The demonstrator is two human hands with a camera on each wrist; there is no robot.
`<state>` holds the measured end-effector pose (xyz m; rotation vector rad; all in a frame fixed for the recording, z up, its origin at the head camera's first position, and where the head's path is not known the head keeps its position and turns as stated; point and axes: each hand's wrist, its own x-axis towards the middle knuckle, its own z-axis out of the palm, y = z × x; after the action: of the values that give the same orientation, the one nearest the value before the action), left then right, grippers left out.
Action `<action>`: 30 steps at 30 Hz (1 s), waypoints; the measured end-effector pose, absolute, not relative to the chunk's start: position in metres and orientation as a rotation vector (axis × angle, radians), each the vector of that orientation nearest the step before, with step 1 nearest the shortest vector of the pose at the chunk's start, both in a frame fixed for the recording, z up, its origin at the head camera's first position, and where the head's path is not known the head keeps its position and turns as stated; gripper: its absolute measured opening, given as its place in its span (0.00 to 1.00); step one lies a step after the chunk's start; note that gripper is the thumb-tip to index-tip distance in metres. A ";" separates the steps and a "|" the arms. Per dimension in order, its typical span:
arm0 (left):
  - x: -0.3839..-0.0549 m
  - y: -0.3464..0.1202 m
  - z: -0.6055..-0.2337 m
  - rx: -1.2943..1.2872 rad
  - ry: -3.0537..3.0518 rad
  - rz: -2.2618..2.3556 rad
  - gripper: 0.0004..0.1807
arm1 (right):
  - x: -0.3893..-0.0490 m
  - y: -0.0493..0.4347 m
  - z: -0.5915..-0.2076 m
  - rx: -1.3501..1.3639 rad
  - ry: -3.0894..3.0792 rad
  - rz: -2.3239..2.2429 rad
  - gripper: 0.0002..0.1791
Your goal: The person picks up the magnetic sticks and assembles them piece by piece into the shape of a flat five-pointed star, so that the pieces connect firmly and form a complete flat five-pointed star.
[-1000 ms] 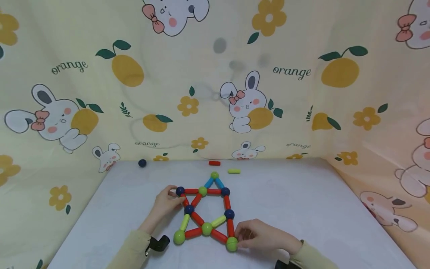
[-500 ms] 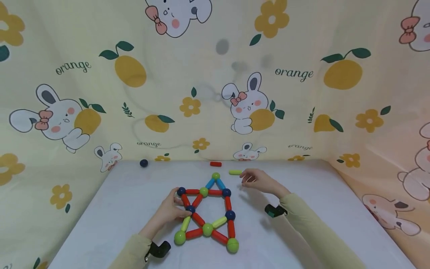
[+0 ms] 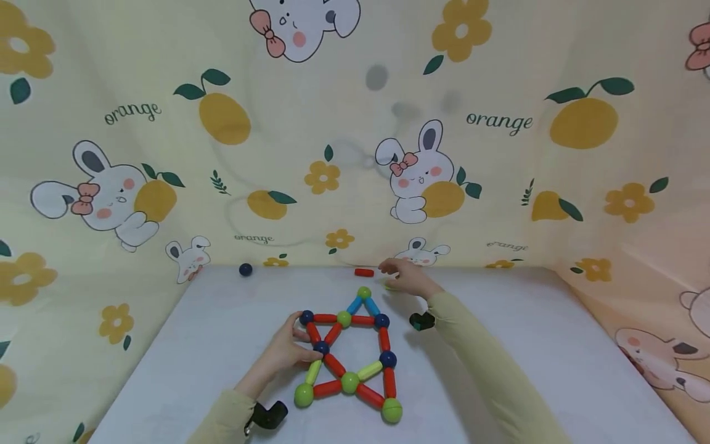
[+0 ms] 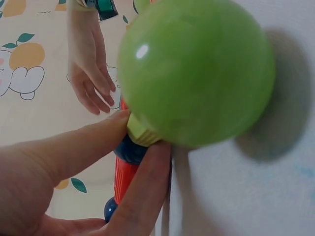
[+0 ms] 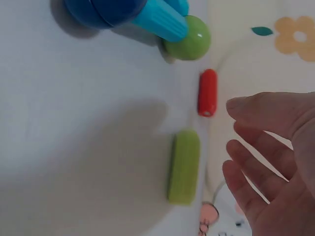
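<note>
A flat figure of magnetic balls and rods (image 3: 334, 365) lies on the white table, with red, blue and yellow-green rods between navy and green balls. At its left side my left hand (image 3: 280, 354) grips it, the thumb at a navy ball (image 3: 321, 349) and a finger up by the corner ball (image 3: 307, 317). A large green ball (image 4: 197, 73) fills much of the left wrist view. Holding nothing, my right hand (image 3: 410, 279) reaches over the far edge with fingers spread and loosely bent. Close by lies a loose yellow-green rod (image 5: 184, 167), mostly hidden under the hand in the head view.
A loose red rod (image 3: 363, 272) lies at the table's back edge, left of my right hand. Farther left sits a loose navy ball (image 3: 246, 269). A patterned cloth (image 3: 344, 142) with rabbits and oranges hangs behind the table (image 3: 499, 345).
My right hand has left the figure's lower right green ball and moved up and away to the loose rods. My left thumb has slid down to the navy ball. The view has shifted slightly.
</note>
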<state>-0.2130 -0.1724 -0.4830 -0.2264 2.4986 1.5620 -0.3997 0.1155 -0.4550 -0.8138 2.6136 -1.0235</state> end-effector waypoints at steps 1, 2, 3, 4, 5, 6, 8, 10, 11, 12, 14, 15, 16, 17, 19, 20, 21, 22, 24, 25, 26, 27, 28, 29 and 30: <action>-0.213 -0.172 -0.483 -0.217 2.490 1.570 0.57 | -0.401 0.113 -0.456 -0.822 2.612 -1.035 0.23; -0.213 -0.171 -0.484 -0.211 2.481 1.579 0.57 | -0.402 0.110 -0.458 -0.823 2.616 -1.032 0.23; -0.212 -0.170 -0.484 -0.196 2.476 1.590 0.57 | -0.404 0.108 -0.459 -0.810 2.616 -1.035 0.23; -0.212 -0.170 -0.484 -0.196 2.461 1.605 0.58 | -0.405 0.106 -0.461 -0.809 2.621 -1.032 0.23; -0.212 -0.170 -0.485 -0.191 2.452 1.616 0.58 | -0.407 0.104 -0.463 -0.801 2.625 -1.030 0.22; -0.212 -0.170 -0.485 -0.187 2.446 1.622 0.58 | -0.408 0.102 -0.465 -0.789 2.627 -1.032 0.22; -0.212 -0.171 -0.486 -0.186 2.434 1.637 0.58 | -0.412 0.099 -0.469 -0.772 2.631 -1.021 0.22; -0.212 -0.172 -0.487 -0.187 2.428 1.643 0.58 | -0.414 0.094 -0.472 -0.770 2.626 -1.022 0.21; -0.212 -0.173 -0.487 -0.188 2.430 1.642 0.58 | -0.416 0.092 -0.473 -0.768 2.627 -1.019 0.21; -0.212 -0.173 -0.487 -0.190 2.432 1.641 0.59 | -0.417 0.090 -0.474 -0.778 2.630 -1.015 0.21; -0.212 -0.175 -0.487 -0.192 2.428 1.651 0.59 | -0.418 0.085 -0.476 -0.794 2.639 -1.006 0.21; -0.212 -0.175 -0.487 -0.193 2.426 1.657 0.59 | -0.419 0.083 -0.476 -0.799 2.645 -1.005 0.21; -0.211 -0.175 -0.487 -0.190 2.424 1.661 0.59 | -0.419 0.081 -0.477 -0.798 2.651 -1.002 0.21; -0.211 -0.175 -0.488 -0.190 2.421 1.664 0.59 | -0.419 0.080 -0.478 -0.798 2.662 -0.990 0.22; -0.211 -0.175 -0.488 -0.189 2.422 1.662 0.59 | -0.419 0.077 -0.479 -0.792 2.659 -0.977 0.24; -0.211 -0.175 -0.488 -0.190 2.428 1.656 0.59 | -0.419 0.075 -0.479 -0.801 2.655 -0.974 0.25; -0.211 -0.175 -0.488 -0.188 2.435 1.650 0.59 | -0.420 0.074 -0.479 -0.805 2.650 -0.972 0.26; -0.211 -0.175 -0.488 -0.184 2.441 1.645 0.59 | -0.420 0.072 -0.479 -0.810 2.644 -0.967 0.27; -0.212 -0.175 -0.488 -0.186 2.446 1.639 0.59 | -0.421 0.069 -0.480 -0.825 2.630 -0.968 0.29; -0.212 -0.174 -0.488 -0.185 2.450 1.637 0.59 | -0.421 0.068 -0.480 -0.828 2.626 -0.975 0.28; -0.212 -0.174 -0.488 -0.187 2.449 1.637 0.59 | -0.421 0.067 -0.480 -0.831 2.623 -0.982 0.28; -0.212 -0.174 -0.487 -0.192 2.448 1.637 0.59 | -0.422 0.066 -0.480 -0.829 2.620 -0.987 0.28; -0.212 -0.174 -0.487 -0.199 2.446 1.638 0.59 | -0.422 0.065 -0.480 -0.828 2.618 -0.989 0.28; -0.212 -0.174 -0.487 -0.208 2.446 1.634 0.59 | -0.422 0.064 -0.480 -0.829 2.616 -0.992 0.28; -0.212 -0.175 -0.487 -0.214 2.447 1.633 0.59 | -0.422 0.063 -0.481 -0.829 2.613 -0.992 0.27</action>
<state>-0.2120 -0.1747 -0.4871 -0.2143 2.4465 1.6328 -0.4220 0.0633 -0.4805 -0.8292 2.6128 -0.9923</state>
